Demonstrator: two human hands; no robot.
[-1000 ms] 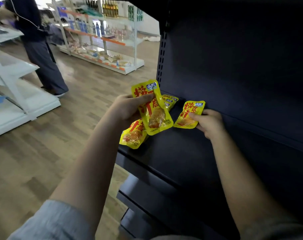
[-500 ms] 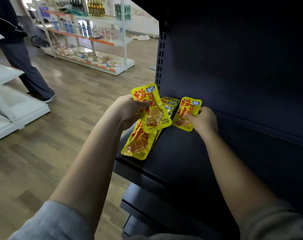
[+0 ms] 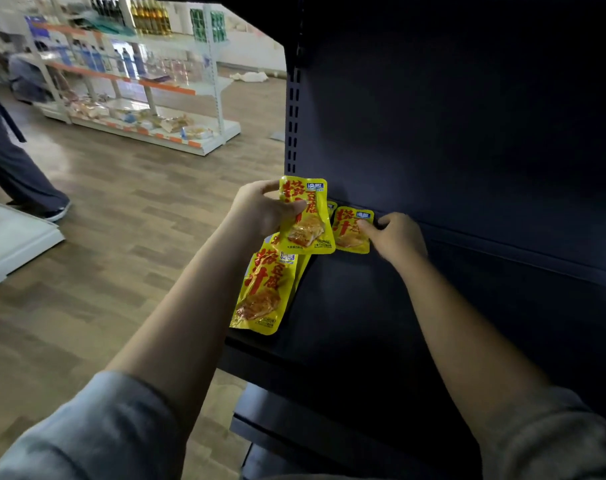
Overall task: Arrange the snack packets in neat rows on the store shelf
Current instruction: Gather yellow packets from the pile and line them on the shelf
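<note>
Head view: your left hand (image 3: 260, 209) grips spare yellow foil snack packets (image 3: 306, 220); right hand (image 3: 395, 237) pinches one yellow packet (image 3: 350, 233) against the dark metal shelf (image 3: 363, 323), likely starting a row.

I'm in a shop. Across the wooden floor (image 3: 121, 216) stands a white gondola rack (image 3: 149, 81) stocked with bottles (image 3: 149, 19) and packaged goods, and a dark metal store shelf (image 3: 346, 306) is before me.

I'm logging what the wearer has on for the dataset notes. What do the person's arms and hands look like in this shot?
Both arms wear light grey, soft fabric sleeves pushed up past the elbows: the left sleeve and the right sleeve. The forearms are bare. The left hand and right hand are bare too, with no gloves, watch, rings or cables showing.
</note>
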